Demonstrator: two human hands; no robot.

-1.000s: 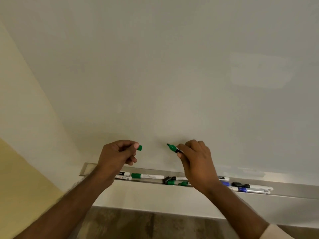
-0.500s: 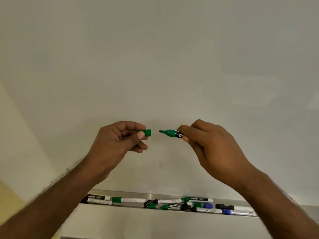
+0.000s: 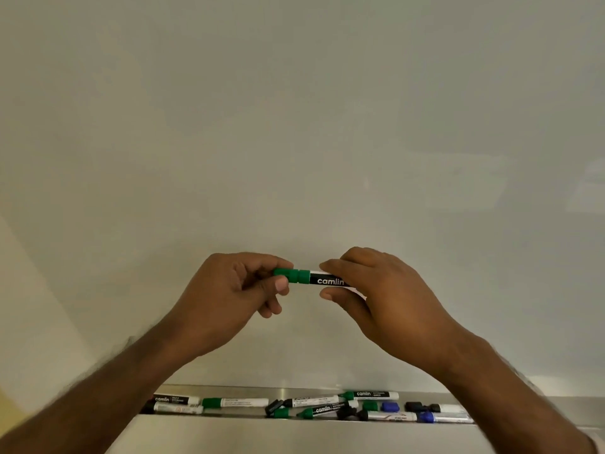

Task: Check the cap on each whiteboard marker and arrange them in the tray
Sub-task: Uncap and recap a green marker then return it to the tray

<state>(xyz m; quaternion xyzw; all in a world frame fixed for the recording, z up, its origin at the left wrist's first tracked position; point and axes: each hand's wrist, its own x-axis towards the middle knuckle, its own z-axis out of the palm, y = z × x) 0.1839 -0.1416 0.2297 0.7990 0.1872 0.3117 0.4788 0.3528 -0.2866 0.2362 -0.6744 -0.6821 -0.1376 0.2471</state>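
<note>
- Blank whiteboard [image 3: 294, 126] fills the upper frame; yellowish wall [image 3: 19, 322] at left.
- Metal tray [image 3: 294, 430] at bottom holds scattered markers [image 3: 235, 402].
- Left hand [image 3: 226, 303] pinches the green cap [image 3: 291, 276]; right hand [image 3: 386, 299] clamps the green marker [image 3: 330, 280], centre.

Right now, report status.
Left hand fingers on green cap. Right hand grips marker. Cap on. Tray cluttered, nothing blocking.
</note>
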